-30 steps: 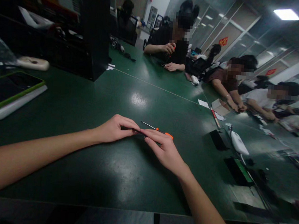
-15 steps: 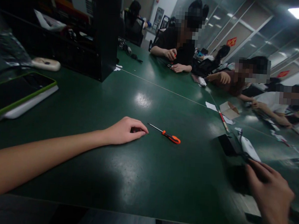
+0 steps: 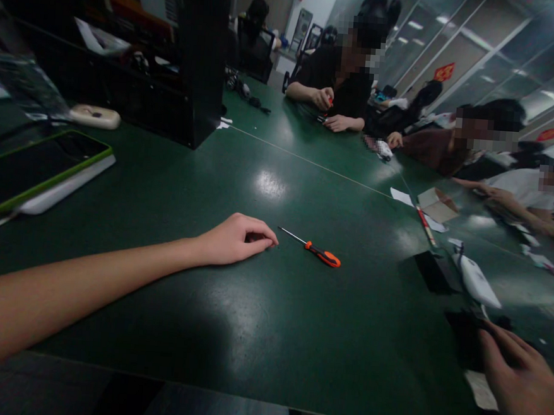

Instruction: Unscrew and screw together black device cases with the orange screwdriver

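Note:
My left hand (image 3: 234, 241) rests on the green table, its thumb and fingertips drawn together in a pinch. Tiny dark specks show at the fingertips, too small to name. Just right of them lies a screwdriver (image 3: 323, 255) with an orange and black handle, its shaft pointing toward the hand but apart from it. At the lower right my right hand (image 3: 523, 379) reaches over dark items (image 3: 467, 338) and is smeared by motion. Whether it grips any of them is hidden. A white elongated device (image 3: 478, 281) lies just beyond its fingers.
On the left, a green-edged phone (image 3: 47, 166) lies on a white block, near a beige oval case (image 3: 95, 116). A black partition (image 3: 208, 70) stands behind. An open cardboard box (image 3: 437, 205) and a black flat piece (image 3: 436, 272) are at right. Several people sit beyond.
My right hand has shifted right and slightly down among the dark items. The left hand keeps its place by the screwdriver. The whole view has turned slightly.

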A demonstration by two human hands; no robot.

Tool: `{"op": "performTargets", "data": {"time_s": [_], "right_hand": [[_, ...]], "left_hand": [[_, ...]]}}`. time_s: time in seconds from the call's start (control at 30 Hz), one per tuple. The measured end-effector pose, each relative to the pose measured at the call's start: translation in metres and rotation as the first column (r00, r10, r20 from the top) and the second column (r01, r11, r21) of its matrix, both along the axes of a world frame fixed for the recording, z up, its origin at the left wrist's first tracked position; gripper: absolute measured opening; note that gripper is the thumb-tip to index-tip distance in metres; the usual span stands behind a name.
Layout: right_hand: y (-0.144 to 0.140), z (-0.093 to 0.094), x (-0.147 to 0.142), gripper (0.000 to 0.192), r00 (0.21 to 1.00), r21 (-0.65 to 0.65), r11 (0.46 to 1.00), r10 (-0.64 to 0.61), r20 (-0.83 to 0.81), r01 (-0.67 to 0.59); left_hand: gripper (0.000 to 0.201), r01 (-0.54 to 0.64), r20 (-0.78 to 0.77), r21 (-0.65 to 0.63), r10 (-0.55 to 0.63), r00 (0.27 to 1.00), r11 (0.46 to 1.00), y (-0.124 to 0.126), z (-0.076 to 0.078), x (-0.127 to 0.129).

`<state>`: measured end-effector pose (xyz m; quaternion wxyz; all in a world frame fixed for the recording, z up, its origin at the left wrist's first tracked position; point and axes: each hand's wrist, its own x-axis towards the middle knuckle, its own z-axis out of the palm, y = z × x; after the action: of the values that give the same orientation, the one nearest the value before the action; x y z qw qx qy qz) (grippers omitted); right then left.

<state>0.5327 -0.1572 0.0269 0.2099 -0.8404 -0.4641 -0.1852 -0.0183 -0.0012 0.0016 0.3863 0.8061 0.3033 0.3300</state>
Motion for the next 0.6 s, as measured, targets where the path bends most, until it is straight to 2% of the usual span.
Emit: {"op": "performTargets", "data": {"time_s": [0.13, 0.23, 0.43, 0.6], "right_hand": [[0.005, -0.001, 0.006, 0.077, 0.999, -0.010, 1.000, 0.016, 0.034, -0.016], [0.007, -0.004, 0.008, 0.077, 1.000, -0.015, 1.000, -0.017, 0.026, 0.018], [0.006, -0.003, -0.005, 0.081, 0.995, 0.003, 0.999, -0.054, 0.080, 0.054], [-0.001, -0.006, 0.000, 0.075, 0.998, 0.020, 0.998, -0.052, 0.045, 0.051]], "left_hand": [[0.019, 0.002, 0.010, 0.008, -0.002, 1.000, 1.000, 0.000, -0.001, 0.000], [0.019, 0.005, 0.010, 0.015, -0.005, 1.000, 1.000, 0.000, -0.001, 0.001], [0.019, 0.016, 0.015, 0.021, -0.017, 1.000, 1.000, 0.000, -0.001, 0.000], [0.019, 0.029, 0.023, 0.030, -0.030, 0.999, 0.999, 0.001, -0.002, 0.000]]}}
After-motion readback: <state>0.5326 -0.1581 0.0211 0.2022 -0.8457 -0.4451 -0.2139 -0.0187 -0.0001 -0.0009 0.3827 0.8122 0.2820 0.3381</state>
